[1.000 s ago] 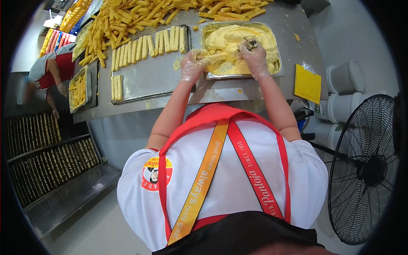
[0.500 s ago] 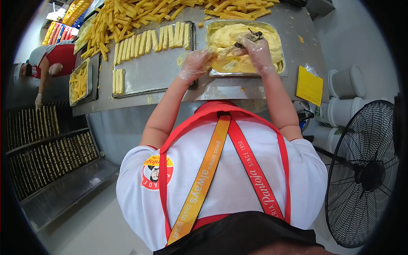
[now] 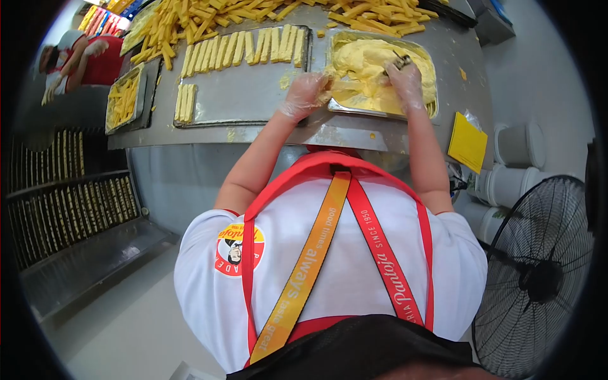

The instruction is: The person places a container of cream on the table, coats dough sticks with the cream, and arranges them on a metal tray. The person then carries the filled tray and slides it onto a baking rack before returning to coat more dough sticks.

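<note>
My right hand point(image 3: 405, 83), in a clear glove, is closed around a dark-handled tool point(image 3: 401, 61) over the cream. The tool's working end is hard to make out against the yellow. Pale yellow cream point(image 3: 361, 57) fills much of a rectangular metal pan point(image 3: 380, 114), with a smoother patch at its near side. My left hand point(image 3: 306, 95), also gloved, is at the pan's left edge with fingers curled together. What it holds, if anything, is hidden. Left of it lies a metal tray point(image 3: 240, 95) with a row of coated sticks point(image 3: 237, 49) and several more at its near-left corner.
Plain yellow sticks point(image 3: 209, 14) are heaped along the table's back. A smaller pan of sticks point(image 3: 125, 98) stands at the left. A yellow pad point(image 3: 467, 142) hangs at the right edge. Nearby are white buckets point(image 3: 519, 144), a black fan point(image 3: 538, 278), a tray rack point(image 3: 73, 209) and a co-worker point(image 3: 95, 60).
My right hand has moved back and right over the cream, away from my left hand. The view has shifted slightly. The co-worker has drawn an arm up from the rack.
</note>
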`<state>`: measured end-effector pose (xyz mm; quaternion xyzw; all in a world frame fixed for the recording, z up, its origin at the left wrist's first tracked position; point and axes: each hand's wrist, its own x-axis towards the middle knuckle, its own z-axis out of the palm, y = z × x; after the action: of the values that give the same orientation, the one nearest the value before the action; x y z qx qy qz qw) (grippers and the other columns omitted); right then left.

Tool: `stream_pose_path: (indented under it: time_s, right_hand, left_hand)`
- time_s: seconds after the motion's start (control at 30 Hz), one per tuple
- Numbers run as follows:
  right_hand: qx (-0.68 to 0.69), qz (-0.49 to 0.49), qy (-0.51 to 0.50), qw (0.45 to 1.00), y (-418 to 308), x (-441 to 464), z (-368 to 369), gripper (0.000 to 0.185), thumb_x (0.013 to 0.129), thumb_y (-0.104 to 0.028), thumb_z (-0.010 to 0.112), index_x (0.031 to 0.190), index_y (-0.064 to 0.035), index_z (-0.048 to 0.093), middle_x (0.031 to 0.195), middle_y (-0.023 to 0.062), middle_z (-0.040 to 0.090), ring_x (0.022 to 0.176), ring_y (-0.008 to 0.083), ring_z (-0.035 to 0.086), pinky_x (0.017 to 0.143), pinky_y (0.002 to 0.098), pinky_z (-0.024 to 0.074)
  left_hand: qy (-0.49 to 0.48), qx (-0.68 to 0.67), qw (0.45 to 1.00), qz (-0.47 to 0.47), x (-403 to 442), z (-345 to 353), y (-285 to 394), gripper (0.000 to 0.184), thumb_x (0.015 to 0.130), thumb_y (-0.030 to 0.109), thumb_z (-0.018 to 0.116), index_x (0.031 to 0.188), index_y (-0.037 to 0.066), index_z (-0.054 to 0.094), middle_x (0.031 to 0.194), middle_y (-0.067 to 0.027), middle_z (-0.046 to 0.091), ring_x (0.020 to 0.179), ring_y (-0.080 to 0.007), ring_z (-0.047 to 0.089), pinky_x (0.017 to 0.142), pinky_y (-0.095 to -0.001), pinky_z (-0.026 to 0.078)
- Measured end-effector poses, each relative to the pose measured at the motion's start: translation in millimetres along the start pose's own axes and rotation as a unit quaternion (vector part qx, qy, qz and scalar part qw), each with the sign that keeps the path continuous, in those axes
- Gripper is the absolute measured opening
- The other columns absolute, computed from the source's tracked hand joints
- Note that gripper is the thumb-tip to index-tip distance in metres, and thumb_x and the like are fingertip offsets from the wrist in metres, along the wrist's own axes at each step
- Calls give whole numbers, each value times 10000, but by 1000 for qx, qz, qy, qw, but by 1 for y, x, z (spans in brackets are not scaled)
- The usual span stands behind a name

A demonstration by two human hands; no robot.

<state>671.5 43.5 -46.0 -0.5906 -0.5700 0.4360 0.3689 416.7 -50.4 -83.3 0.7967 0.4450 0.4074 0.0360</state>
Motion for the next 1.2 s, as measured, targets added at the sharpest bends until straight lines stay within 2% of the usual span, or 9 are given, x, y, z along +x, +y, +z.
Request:
stream_pose_path:
  time_s: [0.2,0.27,0.33,0.43,0.57,0.87,0.97,1.03,1.2]
  right_hand:
    - [235,-78,-48,968,-1,-35,3,177,862,-133,674,959,9,635,869,70,657,671,146,636,592,281,525]
    - [58,-71,3,996,31,-18,2,167,868,-122,675,968,3,627,869,65,651,668,142,633,596,268,529]
    - [189,-19,29,981,23,-21,2,159,863,-112,686,956,-3,618,835,62,637,651,141,627,581,272,517]
    - [118,-42,46,991,19,-24,8,135,870,-98,679,969,-23,626,855,38,641,657,121,608,577,280,529]
    - [72,-68,58,993,17,-28,15,134,879,-104,666,975,-17,628,878,38,635,716,108,606,573,265,527]
    - [-4,-40,52,998,27,-15,16,133,907,-112,656,975,-4,618,801,13,612,669,97,600,572,253,519]
    - [-48,-174,-4,984,13,-43,33,118,915,-103,645,978,-7,616,804,22,614,680,104,619,581,257,522]
    - [63,-98,-86,989,6,-55,37,205,883,-116,668,1038,7,618,849,62,654,724,115,616,646,267,498]
    - [39,-15,-96,994,-2,-26,17,196,883,-118,655,1045,-9,640,851,92,677,734,166,637,664,320,514]
  left_hand:
    - [19,6,999,-49,-12,4,16,147,756,190,690,783,87,588,668,-138,559,662,-354,583,615,-466,466]
    - [48,-8,997,-66,-10,7,25,131,743,165,696,745,85,591,662,-138,561,653,-357,580,610,-468,469]
    - [98,4,990,-105,-14,-11,29,122,736,148,704,738,82,601,668,-138,570,649,-354,584,607,-466,473]
    - [180,48,960,-209,-40,-62,25,146,753,155,721,839,71,639,718,-138,613,656,-323,613,602,-443,489]
    - [234,322,868,-297,-118,-135,-53,169,785,200,710,859,61,647,790,-140,659,687,-334,637,623,-428,514]
    - [108,363,776,-505,-196,-165,-125,227,731,203,675,860,26,616,810,-219,630,812,-400,616,743,-497,499]
    - [229,364,792,-433,-223,-148,-148,307,741,244,685,901,-1,591,918,-243,622,873,-418,596,796,-493,487]
    - [187,512,725,-422,-207,-152,-123,377,751,297,705,937,-6,580,972,-243,609,941,-423,577,839,-499,469]
    - [145,447,816,-336,-99,-149,-103,407,773,325,711,1041,37,605,1001,-214,620,969,-387,582,848,-499,465]
